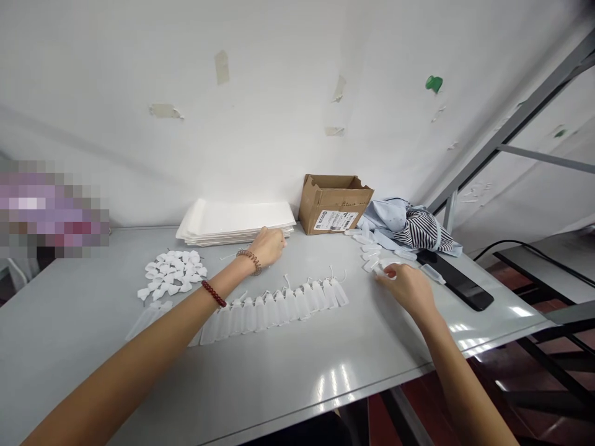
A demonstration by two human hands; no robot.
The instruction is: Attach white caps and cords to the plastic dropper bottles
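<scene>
My left hand point(268, 246) is closed just in front of the stack of white sheets point(242, 218); its curled fingers hide whatever may be in them. My right hand point(405, 284) pinches a small translucent plastic piece point(379, 271) at the right of the table. Beside those fingers lie several similar loose translucent pieces point(370, 249). Across the middle, a row of translucent plastic sleeves point(274, 311) with thin white strings at their tops lies side by side, partly behind my left forearm. To the left is a pile of small white folded pieces point(173, 272).
On the grey table point(288, 378), an open cardboard box point(335, 204) stands against the wall. Right of it are a blue cloth with a striped part point(413, 226) and a black phone point(458, 282). A metal frame point(511, 133) rises at the right. A blurred patch covers the far left.
</scene>
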